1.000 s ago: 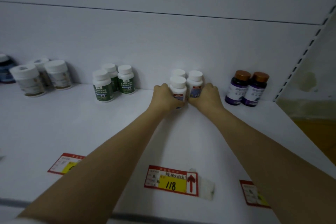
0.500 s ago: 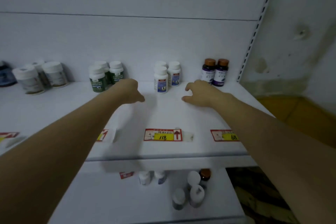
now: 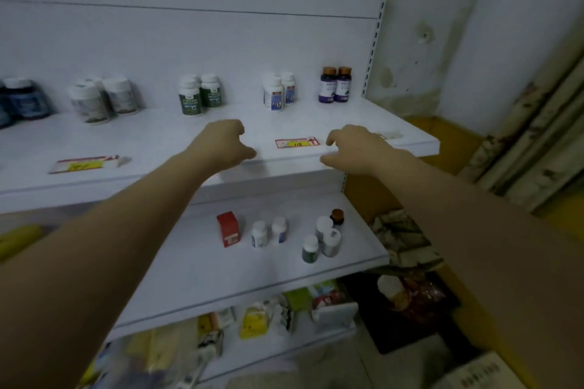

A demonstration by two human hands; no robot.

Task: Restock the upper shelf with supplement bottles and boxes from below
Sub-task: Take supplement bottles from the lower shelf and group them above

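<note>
My left hand (image 3: 222, 144) and my right hand (image 3: 350, 148) hover over the front edge of the upper shelf (image 3: 158, 148), fingers loosely curled, holding nothing. At the back of that shelf stand white bottles with blue labels (image 3: 278, 91), purple bottles with brown caps (image 3: 335, 85), green-labelled bottles (image 3: 199, 95), grey-labelled white bottles (image 3: 101, 99) and dark blue bottles (image 3: 22, 101). On the lower shelf (image 3: 221, 271) sit a red box (image 3: 228, 228), two small white bottles (image 3: 268, 232) and a cluster of several bottles (image 3: 322, 237).
Price tags (image 3: 297, 142) lie flat near the upper shelf's front edge. A third shelf (image 3: 252, 354) below holds mixed packets and boxes. A stained wall and pipes (image 3: 521, 148) stand to the right, with clutter on the floor (image 3: 407, 294).
Both hands let go of the white bottles at the back and drew back to the shelf's front edge. The view pulled away and down, revealing the lower shelves.
</note>
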